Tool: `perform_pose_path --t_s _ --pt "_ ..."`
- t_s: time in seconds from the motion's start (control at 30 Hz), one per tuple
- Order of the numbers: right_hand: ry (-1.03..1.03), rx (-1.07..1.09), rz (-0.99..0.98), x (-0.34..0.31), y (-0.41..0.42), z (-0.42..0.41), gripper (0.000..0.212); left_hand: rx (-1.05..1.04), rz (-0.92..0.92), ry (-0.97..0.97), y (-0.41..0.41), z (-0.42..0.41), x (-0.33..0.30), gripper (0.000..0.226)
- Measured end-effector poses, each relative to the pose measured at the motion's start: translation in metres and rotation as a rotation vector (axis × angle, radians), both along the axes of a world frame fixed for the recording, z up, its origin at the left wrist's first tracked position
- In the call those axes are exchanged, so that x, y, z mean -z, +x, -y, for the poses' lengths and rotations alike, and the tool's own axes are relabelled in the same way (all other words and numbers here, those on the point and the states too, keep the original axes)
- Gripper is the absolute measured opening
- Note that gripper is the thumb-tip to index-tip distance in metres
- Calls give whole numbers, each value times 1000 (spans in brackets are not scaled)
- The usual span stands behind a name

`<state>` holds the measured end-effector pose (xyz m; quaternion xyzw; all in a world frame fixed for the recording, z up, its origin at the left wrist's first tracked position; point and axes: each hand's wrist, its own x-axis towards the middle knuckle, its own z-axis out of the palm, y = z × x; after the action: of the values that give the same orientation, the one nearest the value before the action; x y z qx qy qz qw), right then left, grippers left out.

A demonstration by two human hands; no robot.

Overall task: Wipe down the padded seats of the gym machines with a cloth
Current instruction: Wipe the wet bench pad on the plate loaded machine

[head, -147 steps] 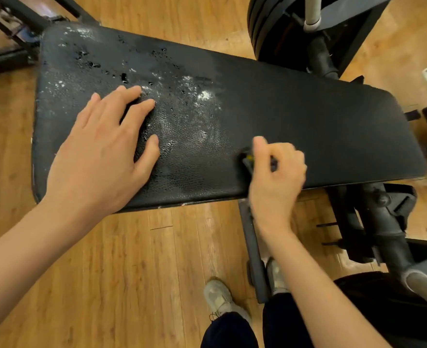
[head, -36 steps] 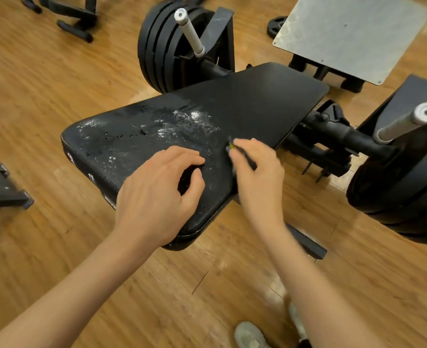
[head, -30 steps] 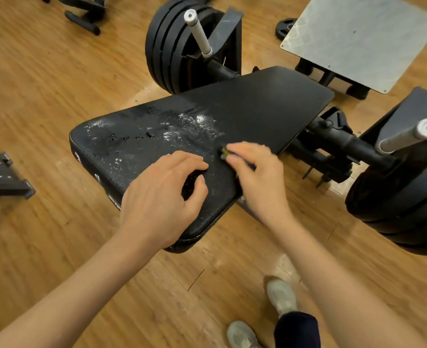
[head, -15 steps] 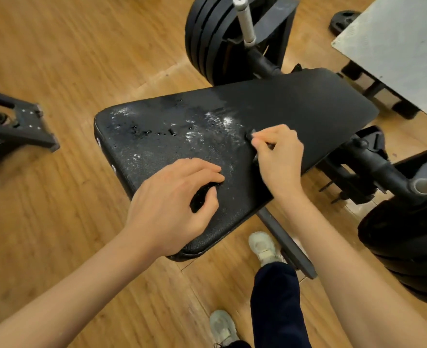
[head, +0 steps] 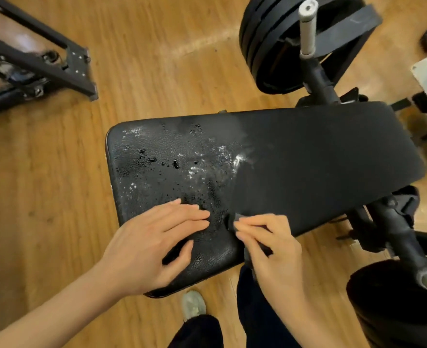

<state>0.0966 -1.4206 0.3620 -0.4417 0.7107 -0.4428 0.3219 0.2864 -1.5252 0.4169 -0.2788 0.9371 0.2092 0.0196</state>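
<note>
Padded seat (head: 320, 159) lies flat, long side running left-right; left half wet with droplets and white foamy specks, right half matte and dry-looking. Left hand (head: 147, 247) rests flat on the near-left part of the pad, fingers (head: 194, 214) fairly straight and slightly spread, holding nothing. Right hand (head: 272, 247) sits at the near edge, just beside the left hand, its fingers curled and pinching a small dark thing (head: 233, 219) against the pad. Probably the cloth, but it's mostly hidden under the fingers and dark on dark, so can't confirm. No other cloth visible.

Step in hand, as a judgement: wiping the wet zone. To do it well, keep the left hand bracing but off the wet patch so it doesn't smear; press the wiper flat, not just a pinched corner, for more contact. Work long overlapping strokes from the dry boundary toward the left end, then round the corners and the near edge where liquid pools. The biggest droplets, mid-left (head: 157, 159), need a second pass.

Containers: none seen, no spray bottle or bucket in view.

Around: weight plates (head: 262, 46) on a peg beyond the seat, a metal frame (head: 56, 64) on the wood floor (head: 157, 59) at left, a shoe (head: 193, 305) below.
</note>
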Motion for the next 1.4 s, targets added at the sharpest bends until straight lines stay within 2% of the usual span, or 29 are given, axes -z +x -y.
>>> perform_pose_path --t_s 0.2,0.33,0.43,0.6,0.7,0.8,0.97,1.17,1.3,1.4 --pt "-39 -66 -18 13 -17 74 18 3 25 4 -1 -1 -2 36" --pt "-47 -113 -32 11 -15 28 14 -54 55 -18 -3 -1 -4 44" --pt "-19 -122 -12 5 -17 10 11 -169 59 -30 -8 -2 -7 48" --pt "-16 28 -39 16 -24 108 10 -397 101 -156 -29 27 -8 52" --pt "24 -38 -16 9 -16 64 14 -487 115 -182 -35 42 -2 47" --pt "34 -71 10 2 -13 31 14 -502 145 -192 -39 41 1 47" --pt "48 130 -42 21 -30 124 13 -512 134 -177 -40 43 1 45" --pt "83 6 40 3 -21 51 20 -517 146 -176 -40 42 1 44" --pt "179 250 -17 33 -67 135 16 -511 138 -173 -40 43 3 48" --pt "219 293 -35 29 -53 123 16 -501 134 -176 -40 43 4 48"
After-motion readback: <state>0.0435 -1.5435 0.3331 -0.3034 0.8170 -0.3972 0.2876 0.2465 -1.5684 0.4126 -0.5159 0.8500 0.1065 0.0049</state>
